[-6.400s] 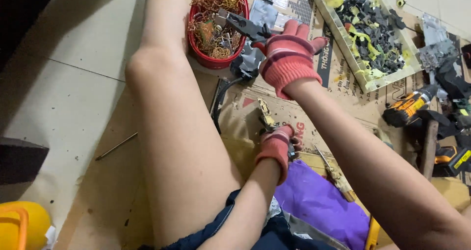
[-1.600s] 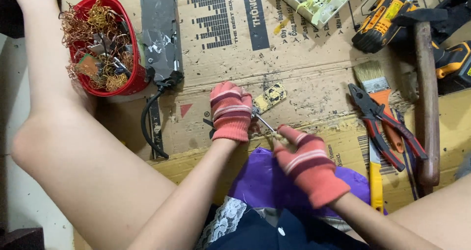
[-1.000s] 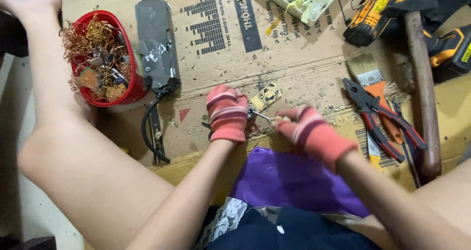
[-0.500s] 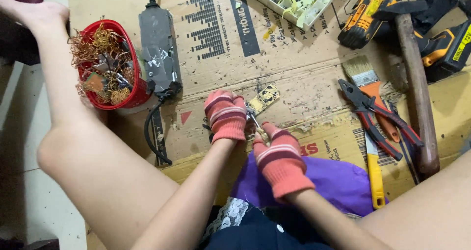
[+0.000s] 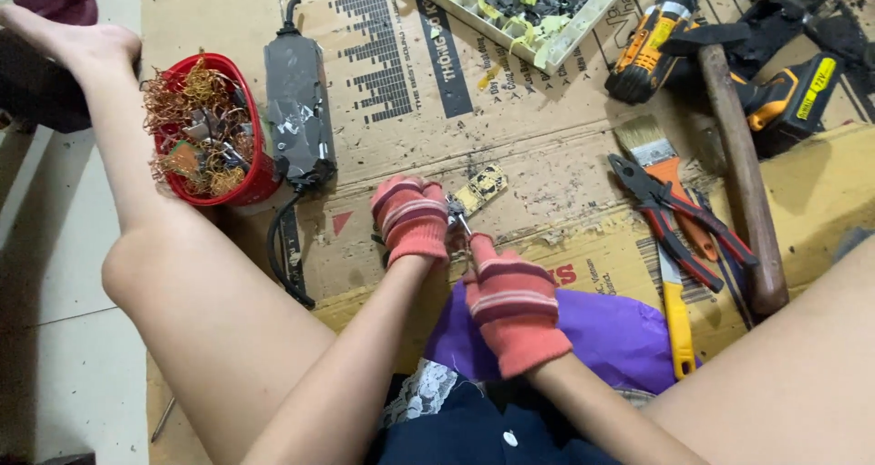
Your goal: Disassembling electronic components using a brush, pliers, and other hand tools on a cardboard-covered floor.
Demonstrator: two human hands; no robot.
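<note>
- a small circuit board (image 5: 480, 188) is pinned on the cardboard (image 5: 547, 137) by the closed left hand (image 5: 412, 217), so it is kept steady.
- a thin metal tool (image 5: 462, 230) is gripped by the right hand (image 5: 512, 303), just beside it.
- pliers (image 5: 679, 219) are kept near on the right.

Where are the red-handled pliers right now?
The red-handled pliers lie on the cardboard right of both gloved hands, between the paintbrush and the hammer.
</note>
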